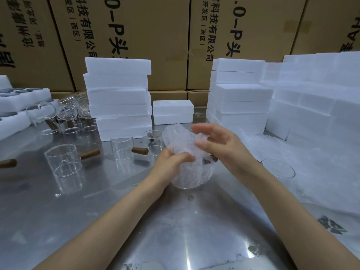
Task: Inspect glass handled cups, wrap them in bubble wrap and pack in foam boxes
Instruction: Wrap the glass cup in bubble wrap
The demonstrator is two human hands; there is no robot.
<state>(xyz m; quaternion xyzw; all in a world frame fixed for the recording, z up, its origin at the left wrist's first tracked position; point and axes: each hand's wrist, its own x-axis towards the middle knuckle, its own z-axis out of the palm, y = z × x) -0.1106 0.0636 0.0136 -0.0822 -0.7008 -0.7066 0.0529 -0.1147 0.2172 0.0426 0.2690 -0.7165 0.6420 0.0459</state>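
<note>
One glass cup (190, 176) stands on the metal surface (97, 221) at the centre, its lower wall showing through the bubble wrap (179, 139) being folded around it. The wrap's upper part stands loose above the rim, so this cup looks only partly wrapped. The left hand (171, 162) grips the wrap against the cup's side with curled fingers; the right hand (216, 141) is held with fingers nearly straight, touching the loose wrap from the right.

Much appears left to do: bare cups with wooden handles (62, 162) stand to the left, more (66, 112) crowd behind them, and another (278, 168) sits just right of the right wrist. Closed foam boxes (118, 98) are stacked behind; whether they are filled cannot be told.
</note>
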